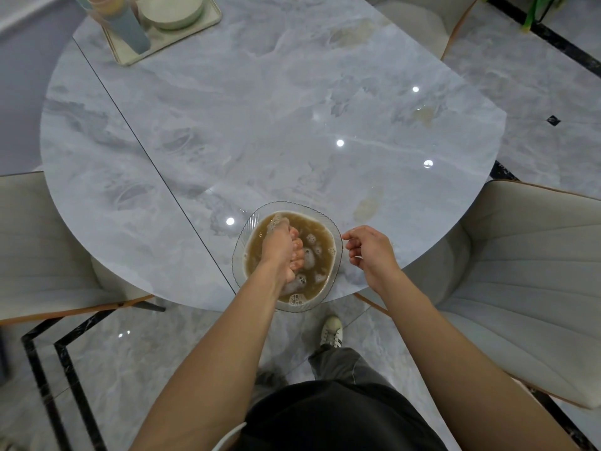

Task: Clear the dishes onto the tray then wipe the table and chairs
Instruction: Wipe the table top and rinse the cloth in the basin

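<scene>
A clear glass bowl (238, 247) of murky brown, soapy water stands at the near edge of the round marble table (260, 125). My left hand (280, 250) is down in the water, its fingers curled in a fist round a pale wet cloth (308, 258) that is mostly hidden under the hand and foam. My right hand (370, 252) hovers just right of the bowl's rim, fingers loosely curled and holding nothing. At the far left the cream tray (130, 56) carries stacked cups (130, 24) and stacked pale bowls (172, 11).
Brownish smears mark the tabletop near the bowl (369, 205), at mid right (422, 113) and at the far side (351, 34). Cream chairs stand at the left (48, 249), the right (520, 271) and the far right (416, 21). A seam (146, 151) crosses the table.
</scene>
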The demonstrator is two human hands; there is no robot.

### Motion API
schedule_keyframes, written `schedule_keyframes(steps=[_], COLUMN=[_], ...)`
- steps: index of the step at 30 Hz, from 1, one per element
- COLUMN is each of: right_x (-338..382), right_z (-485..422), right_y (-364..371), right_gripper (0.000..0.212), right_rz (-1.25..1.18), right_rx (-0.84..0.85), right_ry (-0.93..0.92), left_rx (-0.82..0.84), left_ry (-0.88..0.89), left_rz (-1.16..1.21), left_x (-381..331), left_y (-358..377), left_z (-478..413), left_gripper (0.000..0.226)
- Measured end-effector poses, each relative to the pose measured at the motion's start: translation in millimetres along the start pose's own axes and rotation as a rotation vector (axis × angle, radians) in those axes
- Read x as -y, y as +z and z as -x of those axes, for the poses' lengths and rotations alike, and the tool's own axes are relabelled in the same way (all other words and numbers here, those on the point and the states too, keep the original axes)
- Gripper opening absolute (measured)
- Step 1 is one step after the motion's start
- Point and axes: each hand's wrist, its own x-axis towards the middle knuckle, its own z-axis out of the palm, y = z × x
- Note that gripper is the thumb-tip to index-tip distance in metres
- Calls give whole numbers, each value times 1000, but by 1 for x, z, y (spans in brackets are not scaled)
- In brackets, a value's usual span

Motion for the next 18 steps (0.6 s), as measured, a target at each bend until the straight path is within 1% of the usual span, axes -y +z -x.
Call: schedule_keyframes(steps=[9,13,16,18], right_x=[2,1,-1,-3], right_z=[0,3,3,4], right_y=[-4,-2,-3,-4], right_gripper=[21,20,17,19], right_rz=[23,22,14,19], right_rx=[9,21,26,29], right_ry=[-8,1,12,23], left_rx=[23,-2,-4,-10], left_ry=[78,87,94,99], left_rz=[-15,-90,-63,-46], left_x=[-10,-7,-6,-4], left_y=[-5,-19,-18,-16], left_z=[3,-7,-5,-2], left_gripper=[43,40,45,49])
